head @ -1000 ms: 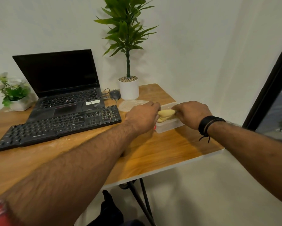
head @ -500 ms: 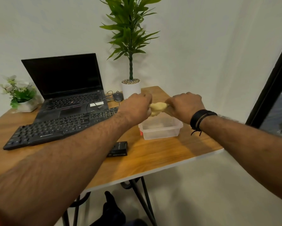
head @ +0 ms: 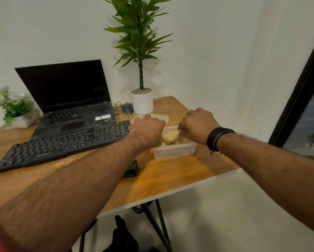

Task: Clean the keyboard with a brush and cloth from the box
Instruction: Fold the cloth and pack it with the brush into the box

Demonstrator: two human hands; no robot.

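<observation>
Cloth (head: 170,138) sits bunched in the box (head: 174,151), right of centre — between both hands. Right hand (head: 198,124) pinches its right end; left hand (head: 147,130) curls at its left edge — grasp unclear.

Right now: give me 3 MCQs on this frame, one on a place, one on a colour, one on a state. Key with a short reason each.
1. Where does the clear box stand?
A. on the laptop
B. on the table, right of the keyboard
C. on the floor

2. What colour is the cloth in the box?
A. pale yellow
B. blue
C. black

3. What state is the laptop in?
A. lid shut
B. lid open, screen lit
C. lid open, screen dark

Key:
1 B: the box sits on the wooden table, past the right end of the keyboard.
2 A: the cloth between the left hand and the right hand is pale yellow.
3 C: the lid stands up and the screen is black.
</observation>
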